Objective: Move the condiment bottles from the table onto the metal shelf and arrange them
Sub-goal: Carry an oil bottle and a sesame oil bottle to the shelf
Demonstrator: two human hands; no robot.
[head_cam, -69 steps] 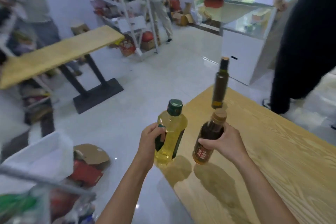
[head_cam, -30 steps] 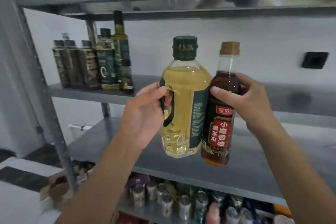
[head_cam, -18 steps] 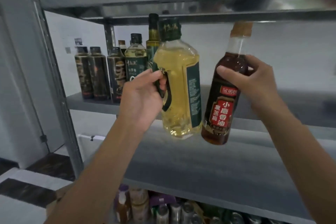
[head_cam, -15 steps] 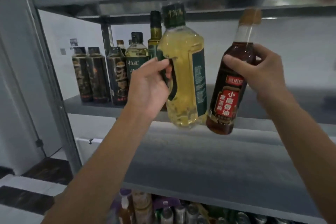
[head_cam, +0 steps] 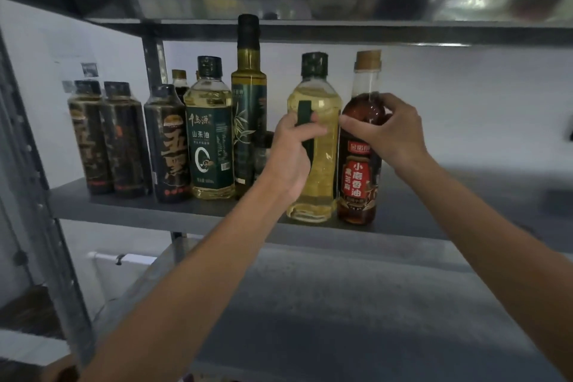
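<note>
A yellow oil bottle (head_cam: pixel 319 170) with a dark green cap and handle stands upright on the grey metal shelf (head_cam: pixel 434 220). My left hand (head_cam: pixel 291 155) grips its handle. Right beside it stands a dark sesame oil bottle (head_cam: pixel 356 186) with a red label and tan cap, and my right hand (head_cam: pixel 387 130) is curled round its shoulder. Both bottle bases rest near the shelf's front edge.
To the left on the same shelf stand several bottles: black ones (head_cam: pixel 105 139), a yellow camellia oil bottle (head_cam: pixel 210 133) and a tall green olive oil bottle (head_cam: pixel 248 96). The shelf board above (head_cam: pixel 310 6) hangs close over the caps. A lower shelf (head_cam: pixel 341 304) lies below.
Both bottles went from being held tilted in the air before the shelf to standing upright on it, side by side. My hands still hold them.
</note>
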